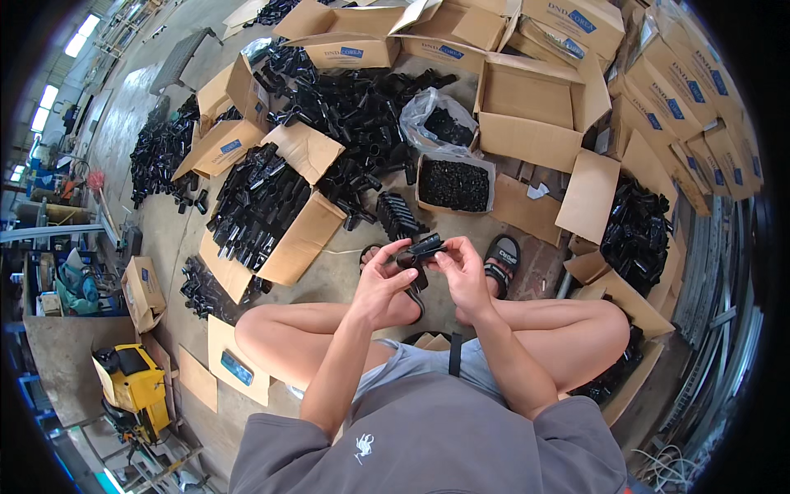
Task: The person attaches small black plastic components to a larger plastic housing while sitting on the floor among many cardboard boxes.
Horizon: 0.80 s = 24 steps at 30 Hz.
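Observation:
Both hands meet in front of my feet around a black tubular fitting (426, 245). My left hand (385, 278) has its fingers closed on the fitting's left end. From the other side, my right hand (462, 270) pinches its right end; whether a separate small piece sits in those fingers cannot be made out. Just beyond my hands, a neat row of similar black fittings (397, 216) lies on the floor. Close behind that row stands a small carton (492, 174) full of tiny black pieces.
An open carton (300, 235) heaped with black fittings stands to the left, before a large loose pile (354, 107). A clear plastic bag (418, 103) holds more black pieces. Cartons (527, 128) surround the far side and right. A phone (237, 367) lies on cardboard at left.

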Available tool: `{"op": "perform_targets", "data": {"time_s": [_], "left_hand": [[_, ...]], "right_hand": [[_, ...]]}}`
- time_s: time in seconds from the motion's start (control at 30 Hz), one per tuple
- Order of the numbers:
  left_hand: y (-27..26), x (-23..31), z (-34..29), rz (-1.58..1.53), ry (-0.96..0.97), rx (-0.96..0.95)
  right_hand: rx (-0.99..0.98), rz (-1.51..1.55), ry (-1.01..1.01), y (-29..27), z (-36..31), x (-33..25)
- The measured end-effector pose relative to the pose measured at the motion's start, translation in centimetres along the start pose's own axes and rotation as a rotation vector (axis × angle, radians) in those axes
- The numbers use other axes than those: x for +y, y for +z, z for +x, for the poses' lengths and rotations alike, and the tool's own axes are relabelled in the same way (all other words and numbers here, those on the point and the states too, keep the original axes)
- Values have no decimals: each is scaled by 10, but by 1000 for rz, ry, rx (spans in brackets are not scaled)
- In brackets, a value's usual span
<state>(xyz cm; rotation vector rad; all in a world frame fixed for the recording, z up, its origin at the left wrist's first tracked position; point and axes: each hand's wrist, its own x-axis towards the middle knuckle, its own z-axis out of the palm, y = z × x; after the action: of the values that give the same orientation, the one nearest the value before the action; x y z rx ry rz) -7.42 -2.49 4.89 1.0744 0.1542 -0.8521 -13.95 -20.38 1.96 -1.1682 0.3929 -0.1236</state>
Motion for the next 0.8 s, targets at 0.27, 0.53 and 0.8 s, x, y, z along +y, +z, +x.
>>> {"op": "perform_targets", "data": {"time_s": [0.27, 0.53, 0.8], "left_hand": [[4, 3, 1, 161, 113, -3], [12, 3, 4, 201, 222, -35], [15, 12, 5, 292, 226, -84]], "right_hand": [[-26, 72, 44, 6, 1, -19], [-84, 95, 114, 1, 5, -35], [-49, 119, 111, 3, 8, -27]]}}
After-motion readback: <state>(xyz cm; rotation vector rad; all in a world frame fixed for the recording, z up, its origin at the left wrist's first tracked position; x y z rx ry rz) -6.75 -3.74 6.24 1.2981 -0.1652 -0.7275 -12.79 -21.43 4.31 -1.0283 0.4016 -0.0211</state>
